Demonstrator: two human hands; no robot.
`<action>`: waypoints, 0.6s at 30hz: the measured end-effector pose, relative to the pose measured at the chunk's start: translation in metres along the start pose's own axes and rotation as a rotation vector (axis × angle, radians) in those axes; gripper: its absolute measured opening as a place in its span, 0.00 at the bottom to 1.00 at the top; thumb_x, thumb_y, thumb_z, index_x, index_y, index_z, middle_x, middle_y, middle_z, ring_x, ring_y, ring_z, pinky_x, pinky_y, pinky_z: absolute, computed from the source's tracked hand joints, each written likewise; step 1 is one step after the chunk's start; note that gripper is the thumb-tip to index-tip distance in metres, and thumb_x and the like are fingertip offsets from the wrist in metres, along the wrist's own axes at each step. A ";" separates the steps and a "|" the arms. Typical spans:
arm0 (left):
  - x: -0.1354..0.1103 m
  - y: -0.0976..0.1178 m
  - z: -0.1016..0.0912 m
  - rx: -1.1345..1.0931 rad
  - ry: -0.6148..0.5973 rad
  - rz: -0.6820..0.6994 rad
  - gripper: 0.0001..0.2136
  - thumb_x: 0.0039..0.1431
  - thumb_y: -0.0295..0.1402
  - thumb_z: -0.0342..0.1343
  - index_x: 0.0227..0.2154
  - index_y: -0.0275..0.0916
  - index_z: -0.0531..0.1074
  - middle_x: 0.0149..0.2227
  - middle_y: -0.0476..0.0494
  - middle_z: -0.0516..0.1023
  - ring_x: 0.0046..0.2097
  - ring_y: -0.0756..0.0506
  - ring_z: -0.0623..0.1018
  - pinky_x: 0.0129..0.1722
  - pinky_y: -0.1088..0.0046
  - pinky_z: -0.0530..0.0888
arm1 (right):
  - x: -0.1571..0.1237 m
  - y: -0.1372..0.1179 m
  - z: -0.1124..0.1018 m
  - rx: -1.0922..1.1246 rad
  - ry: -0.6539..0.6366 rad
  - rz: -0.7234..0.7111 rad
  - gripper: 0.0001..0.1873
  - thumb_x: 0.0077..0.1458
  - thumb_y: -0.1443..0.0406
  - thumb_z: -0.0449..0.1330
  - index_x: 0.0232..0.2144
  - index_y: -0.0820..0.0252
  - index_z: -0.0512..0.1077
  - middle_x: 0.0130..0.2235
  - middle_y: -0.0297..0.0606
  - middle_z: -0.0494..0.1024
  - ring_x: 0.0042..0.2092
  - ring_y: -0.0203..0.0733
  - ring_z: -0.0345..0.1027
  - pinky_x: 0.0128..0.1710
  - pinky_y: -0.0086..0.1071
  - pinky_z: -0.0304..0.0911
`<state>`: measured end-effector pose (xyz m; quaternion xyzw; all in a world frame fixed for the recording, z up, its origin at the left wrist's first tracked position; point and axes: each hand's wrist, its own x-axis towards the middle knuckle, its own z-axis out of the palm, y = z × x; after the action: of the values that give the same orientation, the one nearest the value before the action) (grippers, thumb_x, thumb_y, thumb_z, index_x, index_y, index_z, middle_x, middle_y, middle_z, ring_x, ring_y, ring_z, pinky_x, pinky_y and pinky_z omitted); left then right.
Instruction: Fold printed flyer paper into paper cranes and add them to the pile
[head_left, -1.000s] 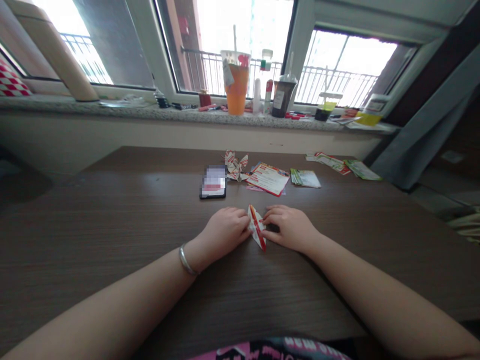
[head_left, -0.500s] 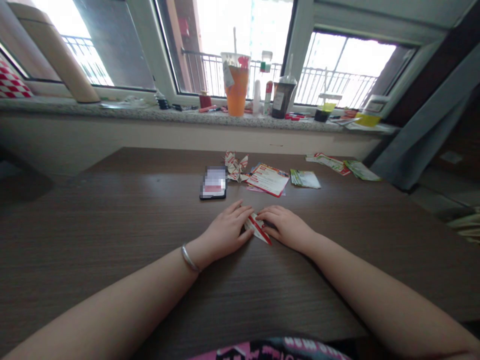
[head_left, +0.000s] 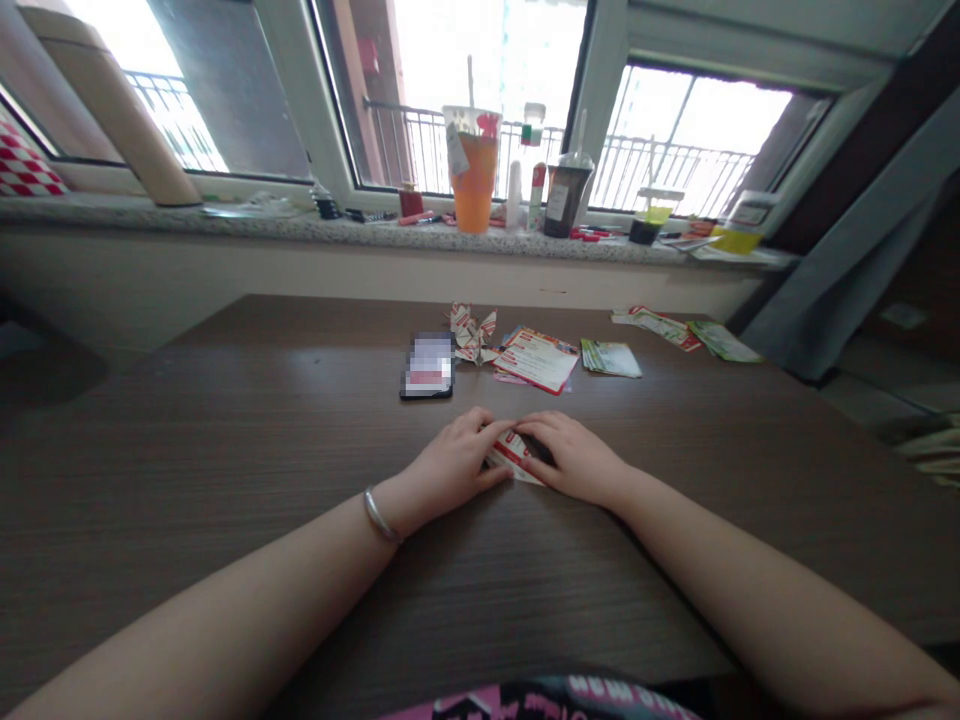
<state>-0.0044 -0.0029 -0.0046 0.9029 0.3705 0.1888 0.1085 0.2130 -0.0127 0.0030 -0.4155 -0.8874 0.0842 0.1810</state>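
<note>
A small folded piece of paper (head_left: 511,452), white with a red stripe, lies on the brown table between my hands. My left hand (head_left: 465,450) is closed on its left side, the thumb at the near edge and the fingers at the far edge. From the right, my right hand (head_left: 574,452) grips the paper with the thumb low and the fingertips at its far corner. The fingertips of both hands almost meet there. Just beyond are folded paper figures (head_left: 474,335) with red and white stripes.
A phone (head_left: 427,367) lies left of the paper figures. To their right are a stack of printed sheets (head_left: 540,358), a smaller green-white stack (head_left: 611,357) and more leaflets (head_left: 664,327). Drink cups, including an orange one (head_left: 473,185), stand on the windowsill (head_left: 262,222).
The folded paper has turned slightly, its near tip now further up and partly under my right hand. My left fingers have curled in closer to my right fingertips.
</note>
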 end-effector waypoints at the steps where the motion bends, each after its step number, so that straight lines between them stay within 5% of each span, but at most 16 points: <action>1: 0.000 0.000 0.000 -0.012 0.001 0.008 0.25 0.57 0.37 0.58 0.57 0.40 0.63 0.48 0.40 0.67 0.48 0.42 0.71 0.52 0.62 0.70 | 0.000 0.001 0.000 0.013 -0.007 -0.021 0.19 0.60 0.58 0.56 0.50 0.62 0.70 0.53 0.46 0.72 0.55 0.47 0.64 0.57 0.43 0.60; 10: 0.000 0.003 -0.001 -0.075 0.042 -0.011 0.28 0.52 0.35 0.63 0.56 0.45 0.64 0.45 0.43 0.66 0.45 0.43 0.71 0.49 0.63 0.72 | 0.000 0.003 0.001 0.119 0.011 -0.042 0.15 0.60 0.58 0.56 0.44 0.62 0.71 0.53 0.48 0.73 0.54 0.48 0.65 0.56 0.45 0.60; 18: 0.002 0.006 -0.004 -0.162 0.220 -0.002 0.15 0.57 0.30 0.56 0.48 0.41 0.71 0.43 0.43 0.65 0.44 0.45 0.70 0.46 0.67 0.72 | 0.002 0.003 0.004 0.311 0.086 -0.066 0.08 0.58 0.66 0.57 0.42 0.59 0.71 0.45 0.41 0.76 0.47 0.42 0.69 0.50 0.38 0.64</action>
<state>-0.0007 -0.0053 0.0012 0.8648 0.3647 0.3156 0.1398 0.2123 -0.0090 -0.0011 -0.3564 -0.8683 0.1967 0.2834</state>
